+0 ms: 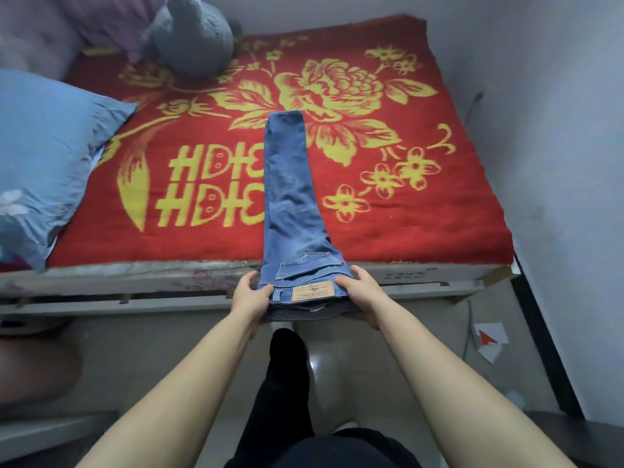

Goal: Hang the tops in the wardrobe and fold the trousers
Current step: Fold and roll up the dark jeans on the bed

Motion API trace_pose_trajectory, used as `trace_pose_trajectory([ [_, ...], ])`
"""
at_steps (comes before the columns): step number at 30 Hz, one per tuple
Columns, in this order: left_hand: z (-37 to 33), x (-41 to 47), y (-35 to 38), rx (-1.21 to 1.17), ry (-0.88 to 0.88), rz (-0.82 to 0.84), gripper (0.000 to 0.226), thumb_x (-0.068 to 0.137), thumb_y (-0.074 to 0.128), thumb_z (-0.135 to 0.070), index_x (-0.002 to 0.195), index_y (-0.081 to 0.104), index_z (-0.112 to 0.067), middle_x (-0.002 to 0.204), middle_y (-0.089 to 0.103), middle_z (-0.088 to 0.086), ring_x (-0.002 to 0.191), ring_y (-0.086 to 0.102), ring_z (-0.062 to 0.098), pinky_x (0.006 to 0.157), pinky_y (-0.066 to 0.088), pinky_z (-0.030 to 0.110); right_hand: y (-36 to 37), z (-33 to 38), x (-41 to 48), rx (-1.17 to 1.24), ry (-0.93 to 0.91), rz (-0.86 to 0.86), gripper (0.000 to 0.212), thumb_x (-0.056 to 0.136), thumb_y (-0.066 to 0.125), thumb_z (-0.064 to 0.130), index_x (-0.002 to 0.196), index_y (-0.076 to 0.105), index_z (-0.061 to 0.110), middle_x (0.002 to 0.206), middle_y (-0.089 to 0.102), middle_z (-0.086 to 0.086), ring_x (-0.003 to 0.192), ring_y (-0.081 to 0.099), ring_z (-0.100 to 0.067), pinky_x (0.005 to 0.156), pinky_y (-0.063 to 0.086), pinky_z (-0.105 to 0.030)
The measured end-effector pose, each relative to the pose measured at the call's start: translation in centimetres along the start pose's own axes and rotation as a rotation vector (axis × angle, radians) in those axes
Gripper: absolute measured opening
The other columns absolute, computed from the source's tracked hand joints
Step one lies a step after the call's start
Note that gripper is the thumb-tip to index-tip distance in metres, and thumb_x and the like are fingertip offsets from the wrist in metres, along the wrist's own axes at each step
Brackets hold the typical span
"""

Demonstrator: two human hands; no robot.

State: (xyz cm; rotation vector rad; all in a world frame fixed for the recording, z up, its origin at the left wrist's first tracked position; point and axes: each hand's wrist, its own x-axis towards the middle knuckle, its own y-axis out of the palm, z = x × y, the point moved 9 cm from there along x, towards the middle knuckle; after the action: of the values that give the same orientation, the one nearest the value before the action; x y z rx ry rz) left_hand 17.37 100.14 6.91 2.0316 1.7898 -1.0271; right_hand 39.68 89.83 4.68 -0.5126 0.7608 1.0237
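Bed (pixel 101 275) with red blanket (pixel 422 228) on top, yellow flowers on it. Blue jeans (pixel 290 197) lie long and flat in middle of blanket, top end sticking out past near edge. Blue pillow (pixel 44 157) on left side. Grey soft toy (pixel 192 38) at far left corner. Pink bedding (pixel 101 18) behind it, blurry.

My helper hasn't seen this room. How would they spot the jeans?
Find the red blanket with yellow flowers. The jeans lie along its middle, left hand and right hand gripping the waistband. Only they are denim, with a tan patch.
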Motion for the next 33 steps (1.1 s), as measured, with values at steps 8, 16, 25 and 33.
trace_pose_trajectory([
  [8,-0.1,2.1,-0.7,-0.035,0.077,-0.048,0.015,0.093,0.061,-0.007,0.107,0.065,-0.006,0.102,0.065,0.009,0.074,0.059,0.014,0.041,0.049,0.019,1.0,1.3,0.5,0.057,-0.036,0.046,0.018,0.098,0.059,0.033,0.112,0.067,0.026,0.114,0.067,-0.002,0.086,0.062,-0.013,0.068,0.053,-0.029],
  [16,-0.6,11.0,1.0,-0.034,0.025,0.003,0.007,0.092,0.064,-0.023,0.088,0.070,-0.021,0.100,0.068,0.007,0.081,0.060,0.019,0.077,0.059,0.049,2.4,4.0,8.0,-0.067,0.007,0.031,0.042,0.089,0.062,0.058,0.109,0.068,0.021,0.099,0.069,0.003,0.086,0.066,-0.017,0.068,0.060,-0.034],
  [25,-3.2,26.9,5.8,-0.010,-0.107,0.119,0.047,0.088,0.063,-0.047,0.128,0.056,-0.023,0.120,0.065,0.007,0.090,0.065,0.025,0.071,0.055,0.034,3.9,8.7,24.5,-0.135,0.066,-0.081,0.052,0.085,0.060,0.066,0.124,0.060,0.031,0.118,0.070,0.001,0.100,0.070,-0.019,0.079,0.059,-0.037],
  [33,-0.7,35.7,9.4,0.755,0.088,0.355,0.081,0.095,0.056,-0.042,0.156,0.006,-0.031,0.157,0.033,-0.003,0.140,0.033,0.029,0.115,0.029,0.041,8.5,8.6,31.5,-1.263,-0.400,0.041,0.074,0.096,0.048,0.051,0.159,0.020,0.023,0.147,0.043,-0.009,0.130,0.042,-0.032,0.107,0.037,-0.043],
])
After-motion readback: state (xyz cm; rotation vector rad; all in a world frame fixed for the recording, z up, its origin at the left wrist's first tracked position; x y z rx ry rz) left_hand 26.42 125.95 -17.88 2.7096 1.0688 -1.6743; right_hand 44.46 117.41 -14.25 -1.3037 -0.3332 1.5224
